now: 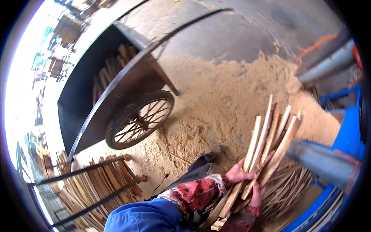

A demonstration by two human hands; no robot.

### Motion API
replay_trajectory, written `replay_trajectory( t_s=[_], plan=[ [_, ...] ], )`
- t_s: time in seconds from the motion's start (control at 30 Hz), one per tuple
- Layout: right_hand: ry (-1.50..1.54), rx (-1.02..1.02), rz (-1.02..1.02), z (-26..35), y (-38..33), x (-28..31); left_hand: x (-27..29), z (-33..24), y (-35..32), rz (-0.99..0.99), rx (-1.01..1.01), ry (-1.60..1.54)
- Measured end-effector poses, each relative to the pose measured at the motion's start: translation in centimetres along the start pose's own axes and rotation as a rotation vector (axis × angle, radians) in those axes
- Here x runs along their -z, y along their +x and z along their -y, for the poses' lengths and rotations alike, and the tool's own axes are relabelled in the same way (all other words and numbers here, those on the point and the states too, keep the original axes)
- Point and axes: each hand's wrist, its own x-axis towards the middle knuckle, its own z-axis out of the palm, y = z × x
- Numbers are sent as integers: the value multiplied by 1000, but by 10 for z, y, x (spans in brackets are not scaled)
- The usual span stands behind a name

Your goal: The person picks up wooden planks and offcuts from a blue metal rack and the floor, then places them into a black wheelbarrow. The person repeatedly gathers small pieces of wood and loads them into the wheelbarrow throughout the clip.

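A loose bundle of long, pale wooden strips (266, 135), some edged with bark, is held slantwise in front of me at the lower right. My left hand (237, 174) is closed around the strips from their left side. Just below it, my right hand (256, 195) grips the same bundle, its fingers partly hidden by the wood. Both sleeves are red with dark spots. The bundle's lower end passes down beside my forearms, partly covered by them. Under and beside the bundle lies a heap of thin wood offcuts (290, 189).
A two-wheeled metal cart (127, 89) with wood pieces (110, 71) inside stands at the upper left. Sawdust (216, 96) covers the floor. A blue machine frame (348, 131) with a grey cylinder (320, 156) is at the right. Stacked strips (104, 179) fill a rack (96, 205) at the lower left.
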Motion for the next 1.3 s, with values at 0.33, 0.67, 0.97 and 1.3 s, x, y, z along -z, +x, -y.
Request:
replay_trajectory(
  t_s=[0.33,0.67,0.97,1.3],
  plan=[
    [-129,98,83,23,-54,12,-7,-34,-69,17,-208,-2],
    [-107,-26,218,57,-108,-23,14,-56,-110,12,-338,-139],
    [-356,270,368,107,-119,-154,133,-123,-190,-179,-493,-276],
    [-540,483,874,218,-139,-419,329,-214,-270,-446,-716,-466]
  ],
)
